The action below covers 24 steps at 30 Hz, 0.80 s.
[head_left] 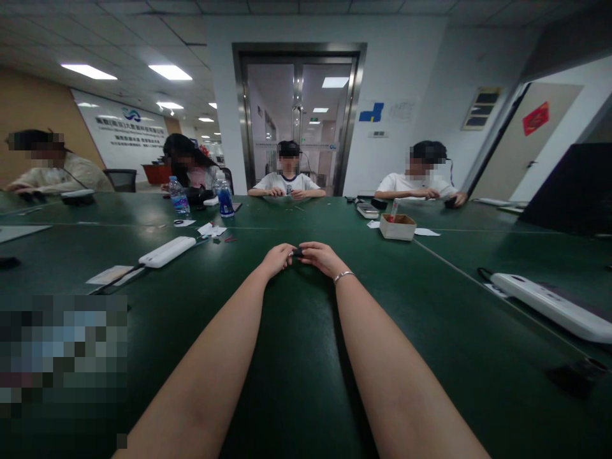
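Observation:
Both my arms stretch forward over a dark green table (306,382). My left hand (277,258) and my right hand (321,256) meet at the middle, fingers curled around a small dark object (297,253) held between them. What the object is I cannot tell. A thin bracelet (343,275) sits on my right wrist.
A white power strip (167,251) lies to the left, another (549,305) at the right. A small cardboard box (397,226) stands ahead right, two water bottles (224,199) ahead left. Several people sit around the far side of the table, hands on it.

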Tool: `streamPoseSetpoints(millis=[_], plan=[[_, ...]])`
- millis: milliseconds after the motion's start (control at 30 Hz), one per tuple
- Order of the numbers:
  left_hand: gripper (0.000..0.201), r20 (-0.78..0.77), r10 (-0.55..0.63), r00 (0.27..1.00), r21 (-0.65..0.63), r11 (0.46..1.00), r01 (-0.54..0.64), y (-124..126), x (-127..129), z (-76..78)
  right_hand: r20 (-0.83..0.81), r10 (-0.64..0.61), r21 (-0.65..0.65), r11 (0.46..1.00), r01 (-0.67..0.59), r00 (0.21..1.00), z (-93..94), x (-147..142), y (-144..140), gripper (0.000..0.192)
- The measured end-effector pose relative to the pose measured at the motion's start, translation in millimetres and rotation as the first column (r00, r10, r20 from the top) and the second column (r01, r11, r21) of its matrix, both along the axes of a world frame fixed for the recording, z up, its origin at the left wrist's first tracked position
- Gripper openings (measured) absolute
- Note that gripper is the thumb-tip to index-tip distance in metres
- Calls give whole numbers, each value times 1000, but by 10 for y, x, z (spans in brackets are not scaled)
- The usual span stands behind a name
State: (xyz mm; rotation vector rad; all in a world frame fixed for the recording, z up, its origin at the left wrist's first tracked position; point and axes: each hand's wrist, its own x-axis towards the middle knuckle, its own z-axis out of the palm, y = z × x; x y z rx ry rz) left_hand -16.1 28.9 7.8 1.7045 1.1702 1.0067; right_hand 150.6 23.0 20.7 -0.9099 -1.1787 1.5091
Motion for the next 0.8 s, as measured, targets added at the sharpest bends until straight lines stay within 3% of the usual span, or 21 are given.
streamPoseSetpoints(millis=[467,800], plan=[[25,-4,2,1000,-33,999,-2,-48,19,60,-4,-8,-12,1000,8,1000,9,-6,-2,19],[31,-24,3,1000,12,1000,-2,-2,6,12,-7,-4,-9,1000,4,1000,-6,4,8,19]])
